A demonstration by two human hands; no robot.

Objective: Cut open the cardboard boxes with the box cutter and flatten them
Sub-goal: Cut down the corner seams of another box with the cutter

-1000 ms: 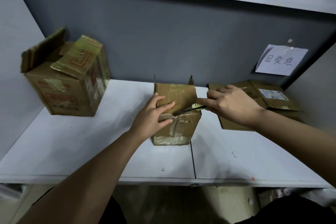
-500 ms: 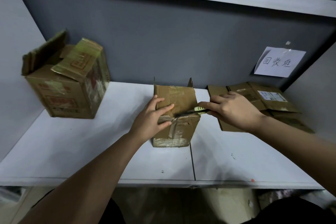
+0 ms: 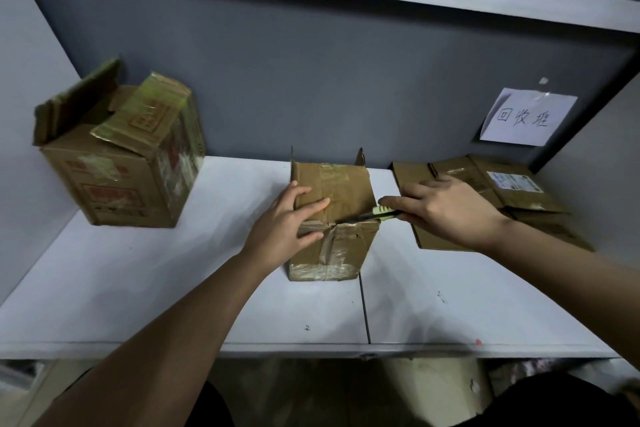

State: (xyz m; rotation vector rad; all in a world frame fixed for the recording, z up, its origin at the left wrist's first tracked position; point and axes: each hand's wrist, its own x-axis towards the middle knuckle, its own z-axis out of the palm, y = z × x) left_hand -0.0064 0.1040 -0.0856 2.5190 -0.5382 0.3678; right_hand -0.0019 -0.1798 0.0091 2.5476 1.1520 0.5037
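Observation:
A small taped cardboard box (image 3: 341, 191) stands in the middle of the white table (image 3: 173, 288). My left hand (image 3: 287, 225) rests on the box's top left, fingers straight across the taped seam, thumb down its front. My right hand (image 3: 446, 210) grips a box cutter (image 3: 377, 213) with a pale green handle. The blade lies on the box's top front edge, its tip near the middle of the tape. A larger box (image 3: 121, 163) with open flaps stands at the left. Flattened cardboard (image 3: 502, 198) lies at the right, partly under my right hand.
A grey partition closes off the back and both sides. A paper sign (image 3: 528, 116) with handwriting is taped to it above the flattened pile. A seam (image 3: 363, 308) splits the table top below the small box. The table's front edge runs near my forearms.
My right hand has drawn the box cutter a little to the right along the box's top front edge. My left hand stays on the box.

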